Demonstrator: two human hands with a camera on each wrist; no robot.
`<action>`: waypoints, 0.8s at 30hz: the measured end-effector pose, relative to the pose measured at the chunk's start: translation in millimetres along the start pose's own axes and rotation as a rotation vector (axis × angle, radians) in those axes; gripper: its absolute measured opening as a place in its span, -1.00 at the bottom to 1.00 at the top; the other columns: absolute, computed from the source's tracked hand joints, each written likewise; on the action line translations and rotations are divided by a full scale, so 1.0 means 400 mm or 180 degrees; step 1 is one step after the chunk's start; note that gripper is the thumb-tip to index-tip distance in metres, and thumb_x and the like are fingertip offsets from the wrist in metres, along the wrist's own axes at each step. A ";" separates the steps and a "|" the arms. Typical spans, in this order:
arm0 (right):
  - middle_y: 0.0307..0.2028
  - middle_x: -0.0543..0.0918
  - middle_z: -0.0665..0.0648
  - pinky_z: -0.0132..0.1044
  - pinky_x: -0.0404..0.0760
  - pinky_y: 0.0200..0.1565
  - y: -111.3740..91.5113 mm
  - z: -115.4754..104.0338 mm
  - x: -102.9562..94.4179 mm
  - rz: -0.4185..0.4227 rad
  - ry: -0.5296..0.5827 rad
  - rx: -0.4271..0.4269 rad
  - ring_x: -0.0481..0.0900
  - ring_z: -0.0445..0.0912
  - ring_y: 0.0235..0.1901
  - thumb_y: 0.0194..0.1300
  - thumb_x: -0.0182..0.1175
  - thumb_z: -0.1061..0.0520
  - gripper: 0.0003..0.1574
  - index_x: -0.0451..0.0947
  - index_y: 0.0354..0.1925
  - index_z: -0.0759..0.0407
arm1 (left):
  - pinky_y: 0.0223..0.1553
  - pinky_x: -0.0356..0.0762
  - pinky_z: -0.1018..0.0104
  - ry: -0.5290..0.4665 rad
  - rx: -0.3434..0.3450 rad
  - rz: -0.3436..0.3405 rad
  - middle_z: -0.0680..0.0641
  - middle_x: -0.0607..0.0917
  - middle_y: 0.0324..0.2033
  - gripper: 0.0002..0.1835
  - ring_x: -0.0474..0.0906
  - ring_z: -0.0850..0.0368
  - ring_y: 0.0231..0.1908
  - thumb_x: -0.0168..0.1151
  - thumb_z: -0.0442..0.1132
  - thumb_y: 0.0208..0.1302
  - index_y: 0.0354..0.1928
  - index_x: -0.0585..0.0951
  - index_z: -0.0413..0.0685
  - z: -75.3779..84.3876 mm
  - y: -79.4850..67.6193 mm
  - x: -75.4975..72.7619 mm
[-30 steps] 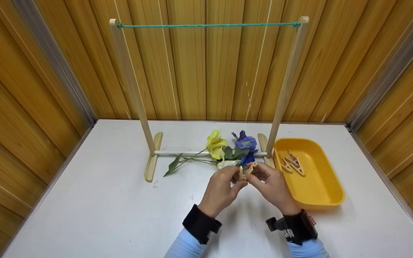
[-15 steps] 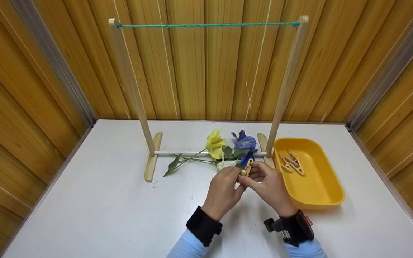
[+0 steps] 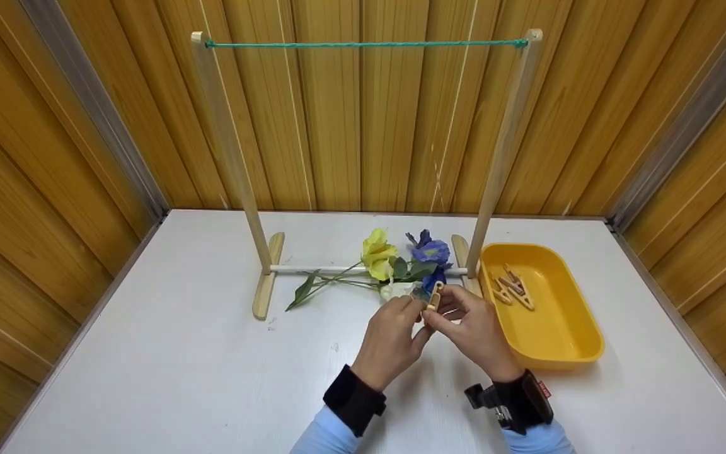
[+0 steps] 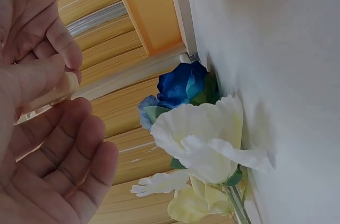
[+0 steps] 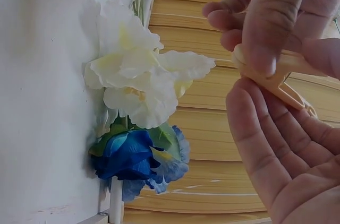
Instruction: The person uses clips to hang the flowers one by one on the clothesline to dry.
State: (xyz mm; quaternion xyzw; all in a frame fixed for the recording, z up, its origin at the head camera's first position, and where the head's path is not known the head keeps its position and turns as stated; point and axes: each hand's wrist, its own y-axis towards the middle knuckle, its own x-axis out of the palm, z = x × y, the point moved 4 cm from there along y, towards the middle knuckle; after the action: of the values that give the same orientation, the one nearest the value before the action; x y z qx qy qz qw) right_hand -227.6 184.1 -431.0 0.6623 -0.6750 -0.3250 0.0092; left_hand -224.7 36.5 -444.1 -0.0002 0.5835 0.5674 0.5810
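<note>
A light wooden clothes peg point(image 3: 435, 297) is held between both hands above the table, just in front of the flowers. My left hand point(image 3: 390, 337) pinches one end; its thumb lies on the peg point(image 5: 284, 88) in the right wrist view. From the other side my right hand point(image 3: 479, 325) holds the same peg, fingers beneath it. Fingers partly cover the peg point(image 4: 56, 94) in the left wrist view. Behind the hands lie artificial flowers: a yellow one point(image 3: 378, 253), a white one point(image 5: 135, 67) and blue ones point(image 5: 127, 155), stems pointing left.
A wooden frame with two posts point(image 3: 230, 145) carries a green cord point(image 3: 363, 45) across its top and a white bar point(image 3: 300, 270) at its base. On the right stands a yellow tray point(image 3: 568, 302) with several pegs point(image 3: 514, 287) in it. Wood-look walls enclose the white table point(image 3: 167, 353).
A second later, the two wooden pieces that stood apart in a V between my hands show as one upright peg. My right fingertips have shifted slightly left, against the left hand.
</note>
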 end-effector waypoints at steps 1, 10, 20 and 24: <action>-0.35 0.74 0.04 -0.36 0.72 -0.27 0.000 0.000 0.000 -0.0008 -0.0028 -0.0028 0.71 -0.17 -0.36 0.15 0.51 0.33 -0.74 0.66 -0.18 0.25 | -0.32 0.53 0.34 0.0029 0.0012 -0.0017 0.02 0.65 -0.40 -0.80 0.56 0.16 -0.36 0.50 -0.16 0.23 -0.27 0.64 -0.06 -0.001 0.000 -0.002; -0.32 0.74 -0.01 -0.11 0.77 -0.26 0.002 0.002 -0.013 -0.0075 -0.0238 -0.0293 0.74 -0.03 -0.31 0.14 0.51 0.32 -0.67 0.66 -0.11 0.24 | -0.29 0.57 0.24 0.0161 -0.0020 0.0015 -0.02 0.64 -0.35 -0.82 0.58 0.08 -0.34 0.47 -0.24 0.23 -0.18 0.69 -0.12 -0.033 -0.007 -0.026; -0.25 0.73 0.05 -0.09 0.76 -0.23 0.007 0.013 -0.034 -0.0173 -0.0469 -0.0361 0.74 0.03 -0.26 0.13 0.47 0.41 -0.59 0.66 -0.03 0.28 | -0.22 0.60 0.16 0.0333 -0.0180 0.0089 -0.10 0.63 -0.28 -0.79 0.59 0.00 -0.26 0.46 -0.31 0.20 -0.16 0.68 -0.20 -0.093 -0.007 -0.049; -0.22 0.72 0.08 -0.11 0.76 -0.19 0.008 0.016 -0.039 -0.0203 -0.0610 -0.0311 0.73 0.02 -0.24 0.13 0.46 0.43 -0.55 0.65 0.01 0.31 | -0.19 0.62 0.13 0.0431 -0.0235 0.0110 -0.14 0.65 -0.23 -0.79 0.61 -0.03 -0.23 0.47 -0.34 0.19 -0.16 0.67 -0.22 -0.120 -0.008 -0.048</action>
State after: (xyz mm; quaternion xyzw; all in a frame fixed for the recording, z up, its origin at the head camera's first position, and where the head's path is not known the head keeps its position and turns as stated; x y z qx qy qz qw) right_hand -231.2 200.7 -428.1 0.6482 -0.6346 -0.4195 -0.0335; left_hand -248.8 -8.9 -448.7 -0.0500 0.6000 0.5972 0.5299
